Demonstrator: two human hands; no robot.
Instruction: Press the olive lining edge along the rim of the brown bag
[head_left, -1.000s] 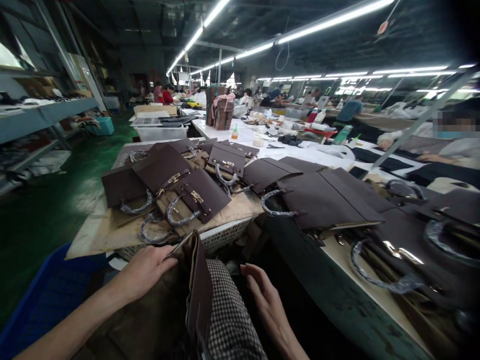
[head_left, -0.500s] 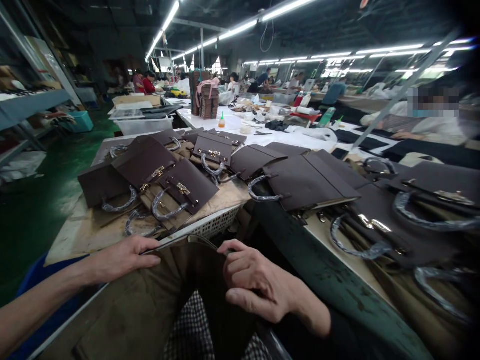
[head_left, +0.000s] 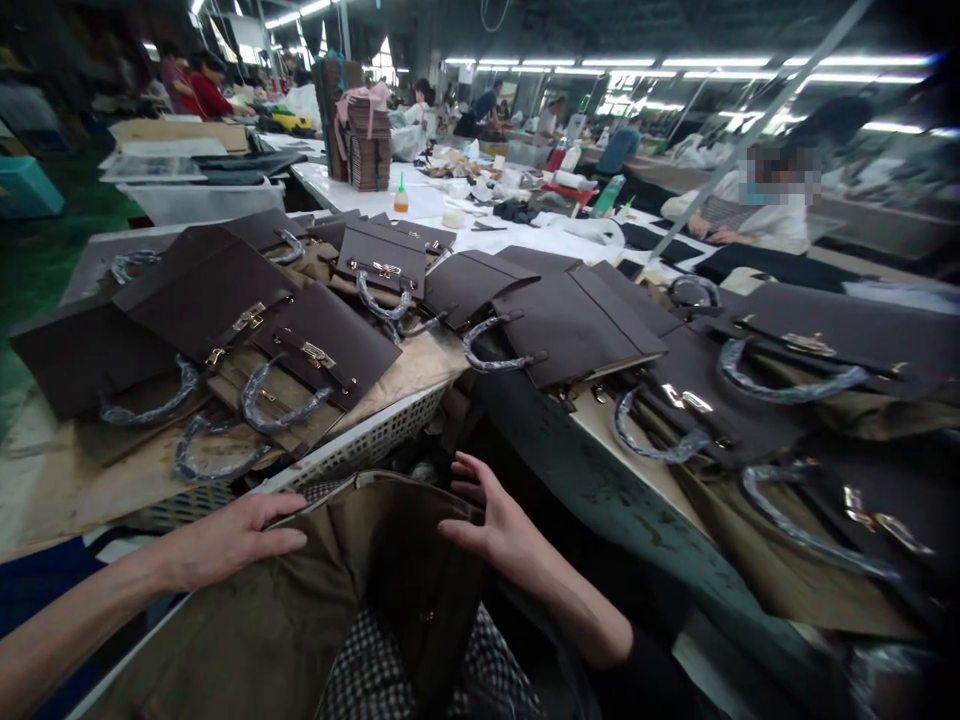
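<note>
So my right hand point(head_left: 499, 525) has just uncurled. A half second back its fingers were bent in at the rim of this olive cloth piece point(head_left: 255, 610); now they're spread and pointing up, thumb well apart from them and right by the edge. I'd call that hand loose, not gripping. Whether the thumb actually touches the cloth, I can't tell.

My left hand point(head_left: 214, 545) hasn't let go, though. Thumb and fingers are together on the rim at the left, pinched on the cloth as far as I can see. The way I read it, that's the only firm hold on the piece at the moment, with the right just framing the other side.

The piece itself is low in front of me, rim up, dark and hollow in the middle, with black-and-white checked cloth point(head_left: 367, 670) showing below it. The folded brown panel that stood up a second ago isn't facing me any more; I'm looking at olive cloth instead.

Just beyond my hands is a white slotted basket point(head_left: 390, 425), and past its rim a heap of brown bags point(head_left: 330, 345), handles wrapped in clear plastic. More bags point(head_left: 585, 335) lie off to the right.
</note>
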